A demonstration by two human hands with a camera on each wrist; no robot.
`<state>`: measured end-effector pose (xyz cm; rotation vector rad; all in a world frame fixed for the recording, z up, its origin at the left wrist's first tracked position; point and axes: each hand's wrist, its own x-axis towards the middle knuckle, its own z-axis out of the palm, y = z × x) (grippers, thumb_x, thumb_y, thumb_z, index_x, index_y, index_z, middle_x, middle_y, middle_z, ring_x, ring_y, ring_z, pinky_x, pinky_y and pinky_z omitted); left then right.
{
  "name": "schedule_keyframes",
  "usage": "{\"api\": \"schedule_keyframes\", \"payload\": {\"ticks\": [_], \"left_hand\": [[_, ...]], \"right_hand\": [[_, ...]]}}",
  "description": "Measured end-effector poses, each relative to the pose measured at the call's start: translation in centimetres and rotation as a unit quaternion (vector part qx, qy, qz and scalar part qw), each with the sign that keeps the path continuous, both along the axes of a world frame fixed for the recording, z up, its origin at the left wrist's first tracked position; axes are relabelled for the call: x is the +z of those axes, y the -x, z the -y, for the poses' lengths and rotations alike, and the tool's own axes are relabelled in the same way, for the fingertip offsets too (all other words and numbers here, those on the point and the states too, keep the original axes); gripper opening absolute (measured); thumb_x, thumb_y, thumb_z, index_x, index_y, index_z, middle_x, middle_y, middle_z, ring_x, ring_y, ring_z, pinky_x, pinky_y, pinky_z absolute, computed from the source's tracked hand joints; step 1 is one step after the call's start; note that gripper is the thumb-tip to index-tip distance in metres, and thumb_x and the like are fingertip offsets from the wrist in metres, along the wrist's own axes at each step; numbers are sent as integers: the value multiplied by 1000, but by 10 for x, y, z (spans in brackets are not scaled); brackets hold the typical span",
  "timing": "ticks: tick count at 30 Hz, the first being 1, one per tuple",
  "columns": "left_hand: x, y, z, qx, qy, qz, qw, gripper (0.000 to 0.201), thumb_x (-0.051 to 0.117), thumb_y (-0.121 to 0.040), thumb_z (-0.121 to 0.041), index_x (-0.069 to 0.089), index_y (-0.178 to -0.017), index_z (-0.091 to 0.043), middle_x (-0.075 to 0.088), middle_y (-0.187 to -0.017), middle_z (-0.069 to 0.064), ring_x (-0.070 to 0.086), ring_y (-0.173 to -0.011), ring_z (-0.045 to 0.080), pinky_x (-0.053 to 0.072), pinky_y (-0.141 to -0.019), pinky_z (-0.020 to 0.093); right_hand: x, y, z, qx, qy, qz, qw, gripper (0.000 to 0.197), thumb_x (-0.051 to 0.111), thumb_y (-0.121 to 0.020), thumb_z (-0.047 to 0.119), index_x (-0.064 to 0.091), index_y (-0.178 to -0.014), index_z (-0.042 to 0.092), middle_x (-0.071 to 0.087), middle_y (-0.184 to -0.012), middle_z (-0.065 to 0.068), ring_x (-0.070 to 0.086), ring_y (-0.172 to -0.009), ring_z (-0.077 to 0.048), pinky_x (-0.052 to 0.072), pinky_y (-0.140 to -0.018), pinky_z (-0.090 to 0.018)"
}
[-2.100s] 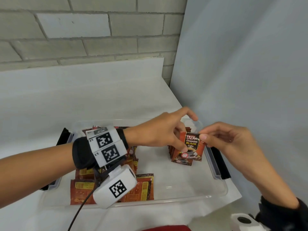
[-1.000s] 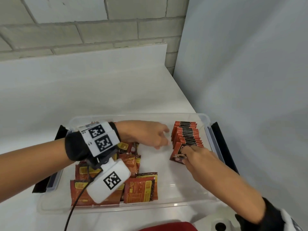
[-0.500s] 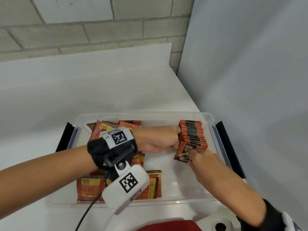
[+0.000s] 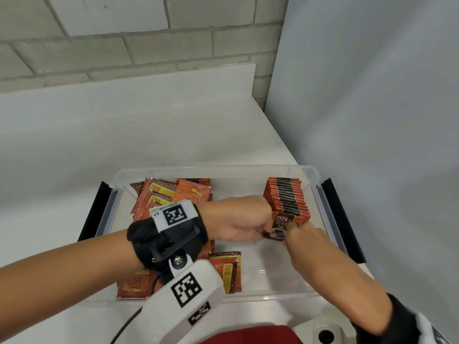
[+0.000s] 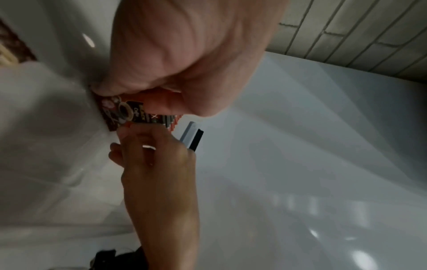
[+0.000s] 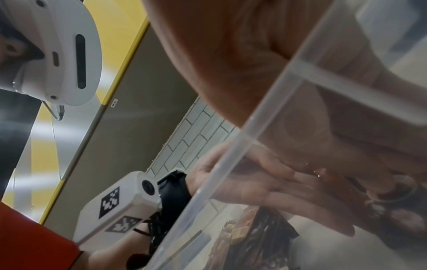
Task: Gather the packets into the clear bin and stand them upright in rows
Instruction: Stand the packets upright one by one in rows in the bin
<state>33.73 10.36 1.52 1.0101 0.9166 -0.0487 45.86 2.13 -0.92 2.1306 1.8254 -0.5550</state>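
A clear bin [image 4: 213, 169] holds a row of red-and-black packets [image 4: 285, 194] standing upright along its right side. The front packet [image 4: 282, 222], marked D2X, leans against that row. My left hand [image 4: 265, 230] pinches its lower left edge, thumb in front, as the left wrist view shows on the same front packet [image 5: 124, 111]. My right hand [image 4: 289, 230] pinches its right edge with curled fingertips [image 5: 126, 130]. Loose packets [image 4: 171, 194] lie flat in a pile on the bin's left side, partly hidden under my left wrist.
More flat packets [image 4: 224, 271] lie near the bin's front wall. Black latch handles [image 4: 342, 219] stick out at both short ends. A grey panel [image 4: 372, 120] rises just right of the bin, and a brick wall [image 4: 149, 45] stands behind the white counter.
My right hand carried the D2X packet down to the front of the upright row. My left hand slid from the row's left side down to that packet's lower left corner.
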Motion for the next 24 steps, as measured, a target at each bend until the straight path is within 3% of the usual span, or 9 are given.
{"api": "schedule_keyframes", "payload": {"ticks": [6,12,14,15,17,18,20,22,24], "left_hand": [[-3,-10,0,48,54,11,997,41,22,-84,22,47,-78,-10,52,-88,10,49,-88,19,47,-66,17],[11,-4,5,-19,-46,-23,998,39,25,-86,21,43,-73,-12,47,-77,4,45,-75,13,43,-60,14],[21,9,1,-56,-103,-45,992,34,32,-90,16,50,-79,-10,52,-83,2,48,-81,11,41,-73,16],[27,18,-3,-90,-147,-59,983,27,38,-93,10,58,-95,-8,58,-96,2,52,-93,11,40,-81,18],[42,44,-13,-184,-252,-90,946,37,47,-98,-7,51,-134,-14,54,-132,-5,48,-122,8,38,-93,13],[50,58,-16,-219,-290,-99,926,39,50,-99,-15,49,-138,-20,52,-137,-9,48,-124,5,40,-94,11],[64,86,-19,-267,-330,-117,898,32,57,-96,-26,57,-127,-28,60,-126,-13,56,-115,5,45,-97,19],[71,110,-17,-303,-358,-162,868,28,65,-90,-34,59,-118,-33,60,-113,-18,59,-107,5,48,-95,26],[70,129,-11,-338,-382,-229,829,38,69,-86,-37,54,-121,-33,54,-110,-20,55,-107,4,48,-91,25]], "right_hand": [[10,2,2,16,11,15,1000,18,43,-98,14,48,-115,12,35,-86,-1,32,-63,-12,19,-48,-18],[29,11,1,35,17,-14,999,22,40,-101,12,47,-122,10,31,-82,2,30,-61,-7,24,-49,-18],[38,14,1,47,12,-54,997,19,40,-103,16,48,-120,13,38,-85,3,33,-61,-3,29,-49,-16],[42,15,0,58,7,-82,995,16,42,-103,19,50,-115,15,44,-88,4,39,-63,-2,34,-51,-15],[47,18,0,82,-8,-139,987,20,46,-101,30,53,-114,17,58,-101,4,56,-84,-8,46,-70,-16],[47,21,-1,96,-9,-159,983,28,48,-99,37,53,-121,20,60,-113,4,57,-99,-10,47,-82,-19],[47,30,-2,118,12,-187,975,48,51,-94,47,44,-135,24,54,-129,6,50,-116,-9,43,-95,-21],[44,41,-2,130,45,-203,969,62,54,-90,53,35,-142,26,47,-138,7,46,-122,-10,42,-100,-26],[41,50,-2,149,70,-202,966,65,58,-88,53,32,-142,26,48,-138,4,49,-120,-12,44,-99,-30]]}}
